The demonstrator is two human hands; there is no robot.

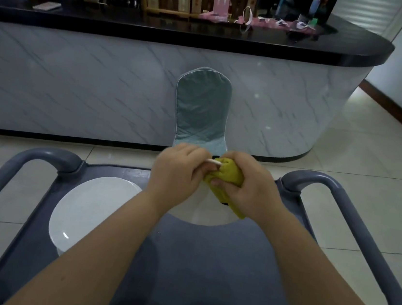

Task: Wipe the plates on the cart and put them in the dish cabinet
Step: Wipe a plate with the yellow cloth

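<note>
Over the grey cart (206, 262) I hold a white plate (202, 216) lifted and tilted, its lower part showing below my wrists and its far rim between my hands. My left hand (177, 172) grips the plate's far rim. My right hand (246, 183) clutches a bunched yellow-green cloth (226, 181) pressed against the plate's rim. A second white plate (88, 212) lies flat on the cart's left side. Much of the held plate is hidden behind my hands and forearms.
The cart has rounded grey handles on the left (15, 175) and right (353, 221). Beyond it stands a chair with a pale blue cover (202, 109) against a marble-fronted counter (102, 84) with a black top. Tiled floor (371, 160) lies to the right.
</note>
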